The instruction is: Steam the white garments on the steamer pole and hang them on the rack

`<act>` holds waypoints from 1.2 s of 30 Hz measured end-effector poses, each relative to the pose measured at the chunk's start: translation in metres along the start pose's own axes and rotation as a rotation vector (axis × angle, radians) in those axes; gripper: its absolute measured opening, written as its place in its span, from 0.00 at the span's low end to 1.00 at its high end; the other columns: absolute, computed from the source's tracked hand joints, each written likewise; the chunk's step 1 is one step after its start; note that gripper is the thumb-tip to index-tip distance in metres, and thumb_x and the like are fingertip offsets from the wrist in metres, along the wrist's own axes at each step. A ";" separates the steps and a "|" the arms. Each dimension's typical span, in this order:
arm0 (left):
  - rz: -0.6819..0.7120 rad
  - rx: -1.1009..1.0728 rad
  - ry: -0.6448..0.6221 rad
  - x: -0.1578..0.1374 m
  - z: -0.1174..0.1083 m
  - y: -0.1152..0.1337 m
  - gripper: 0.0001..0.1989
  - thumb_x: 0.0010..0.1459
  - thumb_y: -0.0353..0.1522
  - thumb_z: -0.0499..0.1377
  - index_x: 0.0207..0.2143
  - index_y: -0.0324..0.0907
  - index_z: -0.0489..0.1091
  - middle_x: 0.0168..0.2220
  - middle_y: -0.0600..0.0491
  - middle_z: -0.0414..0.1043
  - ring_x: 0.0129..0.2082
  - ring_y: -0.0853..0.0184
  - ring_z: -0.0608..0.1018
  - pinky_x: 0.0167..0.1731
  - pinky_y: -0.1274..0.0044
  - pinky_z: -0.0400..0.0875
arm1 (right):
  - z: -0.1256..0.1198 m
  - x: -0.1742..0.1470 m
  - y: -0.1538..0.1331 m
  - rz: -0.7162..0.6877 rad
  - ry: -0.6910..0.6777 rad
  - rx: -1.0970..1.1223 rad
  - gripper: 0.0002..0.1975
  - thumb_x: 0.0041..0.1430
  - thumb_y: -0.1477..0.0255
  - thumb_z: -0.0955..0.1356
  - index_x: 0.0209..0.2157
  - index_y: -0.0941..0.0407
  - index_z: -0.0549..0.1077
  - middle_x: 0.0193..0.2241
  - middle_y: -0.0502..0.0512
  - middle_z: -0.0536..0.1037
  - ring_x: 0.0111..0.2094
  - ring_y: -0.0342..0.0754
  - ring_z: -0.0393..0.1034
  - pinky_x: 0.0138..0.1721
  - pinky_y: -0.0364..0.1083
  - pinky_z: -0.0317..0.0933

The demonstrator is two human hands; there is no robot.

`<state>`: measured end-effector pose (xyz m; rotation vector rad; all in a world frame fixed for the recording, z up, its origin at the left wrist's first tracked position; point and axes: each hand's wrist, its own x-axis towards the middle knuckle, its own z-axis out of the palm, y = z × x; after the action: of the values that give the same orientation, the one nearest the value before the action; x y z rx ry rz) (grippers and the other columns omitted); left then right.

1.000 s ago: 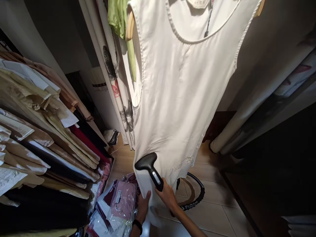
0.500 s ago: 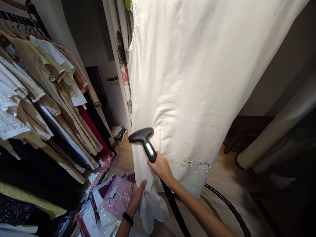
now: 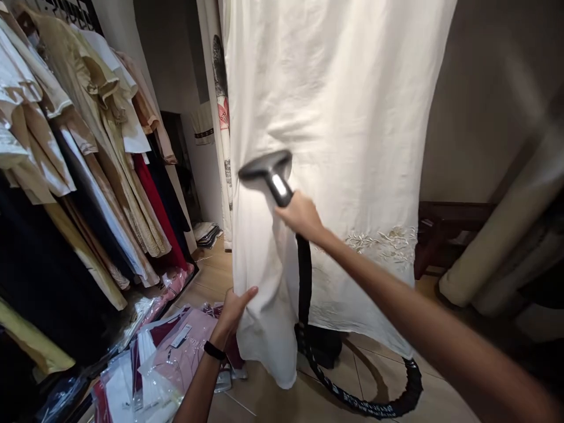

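Note:
A long white garment (image 3: 352, 147) hangs in front of me, with leaf-like embroidery (image 3: 383, 242) near its hem. My right hand (image 3: 302, 216) is closed round the handle of a black garment steamer head (image 3: 267, 167), whose wide face lies against the cloth at the left side. A black hose (image 3: 305, 276) runs down from that handle. Lower left, my left hand (image 3: 235, 311) grips the garment's left edge, thumb in front and the other fingers hidden behind the cloth. A dark band circles the left wrist.
On the left stands a rack of hanging clothes (image 3: 114, 147). Plastic-wrapped garments (image 3: 176, 352) lie on the floor below it. The hose loops over the wooden floor beside a black base (image 3: 324, 346). Pale rolls (image 3: 476, 270) lean at right.
The steamer head has gone up the garment along its left side. My left hand still grips the edge, and the cloth is pulled flatter. The view has shifted, showing more of the hem and hose.

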<state>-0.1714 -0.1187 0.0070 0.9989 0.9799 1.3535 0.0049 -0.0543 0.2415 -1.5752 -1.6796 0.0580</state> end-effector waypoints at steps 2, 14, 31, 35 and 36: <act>0.010 -0.036 -0.018 -0.007 0.000 -0.004 0.33 0.44 0.45 0.70 0.48 0.31 0.72 0.47 0.38 0.76 0.42 0.55 0.79 0.40 0.70 0.74 | -0.024 0.030 -0.015 -0.028 0.120 0.049 0.22 0.50 0.68 0.71 0.44 0.65 0.66 0.33 0.63 0.73 0.33 0.53 0.72 0.29 0.47 0.66; 0.036 -0.045 0.017 -0.027 0.001 -0.010 0.33 0.44 0.45 0.69 0.48 0.32 0.73 0.48 0.40 0.76 0.47 0.55 0.77 0.46 0.71 0.71 | -0.033 -0.015 0.032 0.094 -0.087 0.097 0.11 0.53 0.71 0.68 0.36 0.65 0.68 0.22 0.59 0.73 0.19 0.46 0.70 0.17 0.41 0.63; -0.017 0.206 0.149 -0.047 -0.035 -0.028 0.29 0.38 0.43 0.72 0.39 0.32 0.75 0.40 0.39 0.78 0.38 0.55 0.79 0.36 0.72 0.73 | -0.022 -0.084 0.030 -0.021 -0.155 0.294 0.20 0.50 0.66 0.72 0.42 0.59 0.65 0.31 0.56 0.75 0.19 0.44 0.70 0.14 0.40 0.62; -0.039 0.145 0.177 -0.055 -0.052 -0.040 0.29 0.37 0.42 0.73 0.38 0.33 0.74 0.39 0.40 0.78 0.39 0.55 0.79 0.37 0.72 0.73 | -0.051 -0.031 -0.009 -0.073 -0.007 0.377 0.20 0.51 0.68 0.72 0.44 0.61 0.65 0.30 0.57 0.73 0.19 0.44 0.70 0.15 0.41 0.63; -0.045 0.091 0.176 -0.058 -0.054 -0.041 0.29 0.37 0.42 0.73 0.40 0.33 0.74 0.39 0.41 0.78 0.39 0.56 0.79 0.38 0.72 0.74 | -0.055 -0.021 -0.015 -0.086 0.023 0.402 0.20 0.52 0.68 0.71 0.44 0.61 0.64 0.30 0.57 0.73 0.20 0.44 0.70 0.16 0.41 0.63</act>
<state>-0.2103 -0.1758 -0.0496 0.9311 1.1980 1.3863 0.0219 -0.1015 0.2752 -1.1976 -1.5973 0.3118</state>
